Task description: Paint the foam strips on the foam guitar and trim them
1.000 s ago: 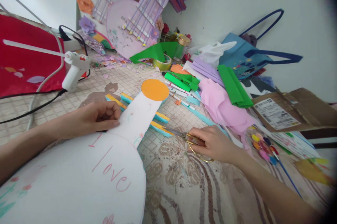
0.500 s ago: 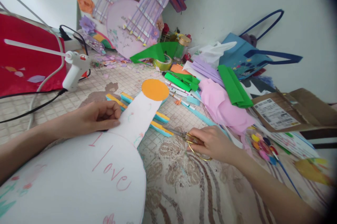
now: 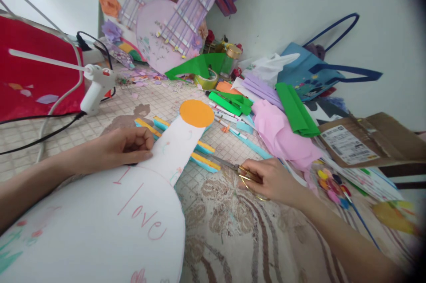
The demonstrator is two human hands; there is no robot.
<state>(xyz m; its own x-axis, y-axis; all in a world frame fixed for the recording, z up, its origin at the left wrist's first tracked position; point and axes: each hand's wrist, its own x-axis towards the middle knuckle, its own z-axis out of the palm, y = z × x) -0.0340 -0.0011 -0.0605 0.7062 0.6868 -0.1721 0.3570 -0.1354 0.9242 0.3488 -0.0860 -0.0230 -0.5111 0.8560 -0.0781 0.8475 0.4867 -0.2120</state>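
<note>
A white card cut-out shaped like a guitar or lute (image 3: 146, 203) lies in front of me, with "I love" and flowers drawn on it. Its narrow neck ends in an orange disc (image 3: 197, 113). Orange-and-blue strips (image 3: 205, 161) stick out from both sides of the neck. My left hand (image 3: 135, 143) is closed at the neck's left edge, finger and thumb pinching there. Gold-handled scissors (image 3: 248, 175) are in my right hand (image 3: 271, 181), their blades pointing left beside the right-hand strips. Whether the blades touch a strip I cannot tell.
A white glue gun (image 3: 96, 85) with its cord stands left by a red bag (image 3: 36, 70). Behind are a pink stringed paper instrument (image 3: 159, 34), yellow tape (image 3: 206, 80) and a glass jar (image 3: 229, 61). Rightward lie pink paper (image 3: 276, 127), a blue bag (image 3: 299, 70) and a cardboard box (image 3: 366, 136).
The scissors have turned slightly and their blades now lie a little higher, beside the gap between the right-hand strips. My left hand holds its place at the neck.
</note>
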